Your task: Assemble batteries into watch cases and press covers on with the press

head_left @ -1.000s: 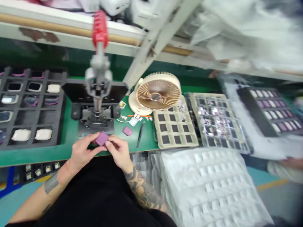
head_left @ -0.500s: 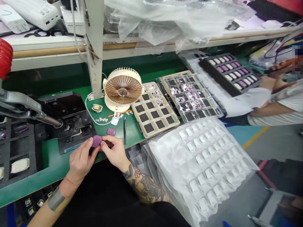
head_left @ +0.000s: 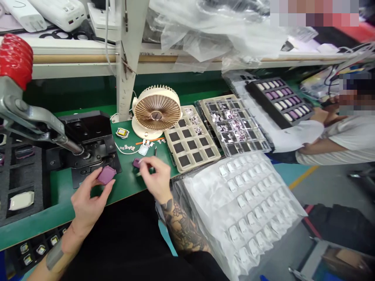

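Note:
My left hand (head_left: 89, 195) pinches a purple plastic casing (head_left: 107, 175) by its edges between thumb and fingers, just in front of the black press fixture (head_left: 96, 152). My right hand (head_left: 156, 177) reaches over the green bench with its fingertips closed on a smaller purple cover (head_left: 136, 162), which they partly hide. Behind that hand lie tweezers (head_left: 155, 150), mostly covered. A small white-framed part (head_left: 143, 149), loose white bits and an orange stick (head_left: 155, 139) lie below the fan. A yellow-and-white module (head_left: 122, 133) rests to their left.
A cream fan (head_left: 156, 111) stands behind the hands. Compartment trays (head_left: 191, 142) and a plastic-covered sheet of white pieces (head_left: 205, 195) extend right. A red-handled lever (head_left: 16, 58) overhangs the left; a black foam tray (head_left: 23, 183) sits there. Another person (head_left: 336, 134) works at far right.
My hands have separated. The left has moved left and down with the purple casing; the right has let go of it and moved right to the smaller purple cover. The view has shifted slightly.

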Motion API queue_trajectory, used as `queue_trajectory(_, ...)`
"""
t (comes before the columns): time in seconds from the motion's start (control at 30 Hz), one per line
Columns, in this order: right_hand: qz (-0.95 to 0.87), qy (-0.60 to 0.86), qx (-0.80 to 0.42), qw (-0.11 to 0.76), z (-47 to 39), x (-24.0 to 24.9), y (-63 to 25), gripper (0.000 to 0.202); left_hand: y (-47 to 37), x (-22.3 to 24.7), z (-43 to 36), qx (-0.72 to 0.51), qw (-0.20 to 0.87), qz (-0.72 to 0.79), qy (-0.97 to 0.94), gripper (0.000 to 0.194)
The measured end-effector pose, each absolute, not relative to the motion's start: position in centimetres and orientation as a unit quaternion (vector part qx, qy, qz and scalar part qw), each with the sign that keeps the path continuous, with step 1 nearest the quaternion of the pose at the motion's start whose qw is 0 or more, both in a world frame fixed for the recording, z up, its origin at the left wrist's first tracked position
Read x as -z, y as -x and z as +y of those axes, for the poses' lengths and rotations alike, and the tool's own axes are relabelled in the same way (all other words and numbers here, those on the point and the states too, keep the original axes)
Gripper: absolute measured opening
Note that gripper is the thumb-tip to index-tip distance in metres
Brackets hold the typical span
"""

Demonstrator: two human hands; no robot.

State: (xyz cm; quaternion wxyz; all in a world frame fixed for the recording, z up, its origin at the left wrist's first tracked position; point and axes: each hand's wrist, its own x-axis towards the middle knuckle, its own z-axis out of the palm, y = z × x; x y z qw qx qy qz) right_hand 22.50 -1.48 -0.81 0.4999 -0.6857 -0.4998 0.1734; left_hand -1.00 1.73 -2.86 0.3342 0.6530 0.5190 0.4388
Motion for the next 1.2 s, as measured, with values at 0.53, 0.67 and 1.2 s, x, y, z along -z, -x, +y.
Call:
queue_trajectory(0.53, -0.547, 0.762, -0.009, 0.348, -4.5, 1.2, -26.0, 0.025, 0.6, 1.4, 1.5, -0.349, 0.684, 0.429, -0.475, 0.035)
queue_trajectory(0.67, -0.553, 0.741, -0.056, 0.376, -8.6, 1.2, -22.8, 0.025, -0.7, 2.1, 1.5, -0.282, 0.525, 0.377, -0.709, 0.033)
queue_trajectory(1.2, -0.601, 0.715, -0.049, 0.353, -2.3, 1.5, -23.4, 0.029, -2.5, 0.4, 2.6, -0.276, 0.804, 0.342, -0.401, 0.029)
